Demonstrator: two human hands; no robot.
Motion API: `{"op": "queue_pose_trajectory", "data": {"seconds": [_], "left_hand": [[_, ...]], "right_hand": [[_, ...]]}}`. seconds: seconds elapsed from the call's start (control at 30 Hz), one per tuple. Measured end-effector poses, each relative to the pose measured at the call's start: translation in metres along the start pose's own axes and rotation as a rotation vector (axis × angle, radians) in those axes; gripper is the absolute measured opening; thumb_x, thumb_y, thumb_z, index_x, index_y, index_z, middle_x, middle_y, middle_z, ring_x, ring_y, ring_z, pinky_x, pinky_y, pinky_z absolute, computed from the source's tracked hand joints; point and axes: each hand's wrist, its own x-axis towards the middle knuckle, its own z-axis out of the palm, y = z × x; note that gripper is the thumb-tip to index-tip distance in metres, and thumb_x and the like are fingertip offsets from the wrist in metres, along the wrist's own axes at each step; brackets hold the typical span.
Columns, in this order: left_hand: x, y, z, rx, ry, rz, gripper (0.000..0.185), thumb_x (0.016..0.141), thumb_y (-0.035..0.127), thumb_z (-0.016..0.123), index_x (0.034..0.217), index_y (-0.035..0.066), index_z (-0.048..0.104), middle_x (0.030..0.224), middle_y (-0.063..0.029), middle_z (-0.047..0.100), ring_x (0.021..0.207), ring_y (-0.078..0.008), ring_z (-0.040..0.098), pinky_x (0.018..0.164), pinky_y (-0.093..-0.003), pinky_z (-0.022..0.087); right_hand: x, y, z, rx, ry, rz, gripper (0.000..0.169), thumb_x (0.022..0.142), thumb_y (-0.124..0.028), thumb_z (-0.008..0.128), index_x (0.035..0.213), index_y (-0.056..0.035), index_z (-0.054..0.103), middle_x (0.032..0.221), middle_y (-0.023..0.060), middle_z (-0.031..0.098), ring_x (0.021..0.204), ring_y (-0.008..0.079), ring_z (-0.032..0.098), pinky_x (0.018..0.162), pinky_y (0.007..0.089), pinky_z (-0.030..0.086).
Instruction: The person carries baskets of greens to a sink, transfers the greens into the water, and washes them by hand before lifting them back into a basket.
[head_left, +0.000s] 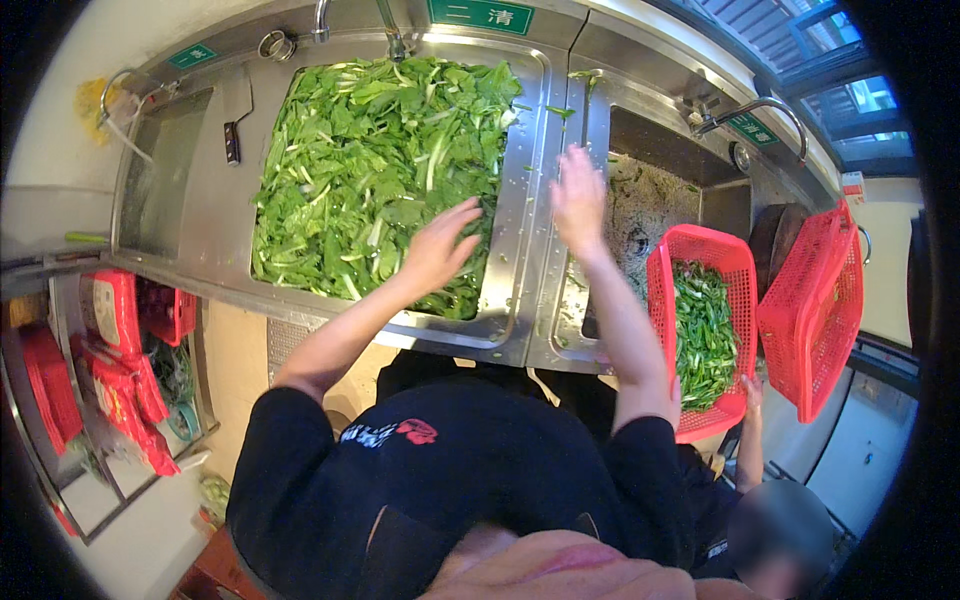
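Cut leafy greens (375, 172) fill the middle steel sink (529, 247) almost to its rim, with water glinting among them. Over the right part of the leaves is my left hand (441, 251), thumb apart from the fingers and nothing held; whether the fingertips touch the leaves I cannot tell. My right hand (579, 196), slightly blurred, stretches flat above the steel strip beside the right sink (637, 199). It carries nothing. Leaf scraps and water drops dot the metal around it, and the right sink's floor bears more scraps.
A co-worker at the right holds a red plastic basket (739, 300) of chopped greens (705, 334) by the right sink. Further right leans another red basket (810, 315). A cleaver-like tool (234, 124) lies left of the greens. Faucets (395, 45) line the back; a rack stands lower left.
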Motion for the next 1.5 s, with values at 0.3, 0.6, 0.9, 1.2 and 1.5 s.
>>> {"op": "queue_pose_trajectory", "data": {"seconds": [0.3,0.6,0.9,1.2,1.5], "left_hand": [[-0.079,-0.085,-0.112,-0.009,0.106,-0.206,0.035,0.082,0.016,0.055,0.115,0.003,0.051,0.125,-0.0141,0.048,0.116,-0.0296,0.045,0.096,-0.0354,0.036],[-0.083,-0.105,-0.124,-0.03,0.176,-0.304,0.034,0.081,0.007,0.056,0.113,0.002,0.051,0.122,-0.014,0.051,0.112,-0.0289,0.049,0.094,-0.034,0.038],[-0.059,-0.084,-0.102,-0.105,0.123,-0.316,0.034,0.08,0.007,0.056,0.113,0.002,0.051,0.122,-0.0144,0.051,0.114,-0.0284,0.048,0.095,-0.0338,0.037],[0.036,-0.082,-0.075,0.152,0.001,-0.022,0.039,0.08,0.017,0.056,0.115,0.002,0.049,0.125,-0.015,0.047,0.117,-0.031,0.043,0.097,-0.0396,0.036],[0.17,-0.099,-0.008,0.454,-0.084,0.165,0.043,0.076,0.02,0.06,0.114,0.003,0.049,0.127,-0.0131,0.044,0.123,-0.0291,0.035,0.102,-0.0449,0.029]], "right_hand": [[0.024,0.015,0.075,-0.319,-0.286,0.313,0.054,0.089,-0.039,0.038,0.135,-0.0115,0.03,0.144,0.0053,0.021,0.134,0.0202,0.016,0.105,0.0536,0.009],[0.101,0.021,0.098,-0.112,0.049,0.155,0.048,0.082,-0.024,0.054,0.127,-0.0117,0.042,0.139,0.0085,0.031,0.131,0.0258,0.023,0.105,0.0461,0.02],[0.134,0.039,0.115,-0.068,0.092,-0.1,0.013,0.075,-0.015,0.059,0.087,-0.0095,0.059,0.095,0.005,0.057,0.098,0.0248,0.05,0.083,0.0385,0.039],[0.063,0.069,0.079,-0.082,0.451,0.4,0.025,0.069,0.001,0.051,0.094,0.0023,0.056,0.106,0.0177,0.054,0.104,0.0336,0.05,0.091,0.04,0.039],[0.128,-0.028,0.104,0.087,0.113,-0.057,0.029,0.07,-0.007,0.062,0.099,-0.0093,0.06,0.111,0.0062,0.055,0.104,0.0244,0.049,0.085,0.0378,0.04]]}}
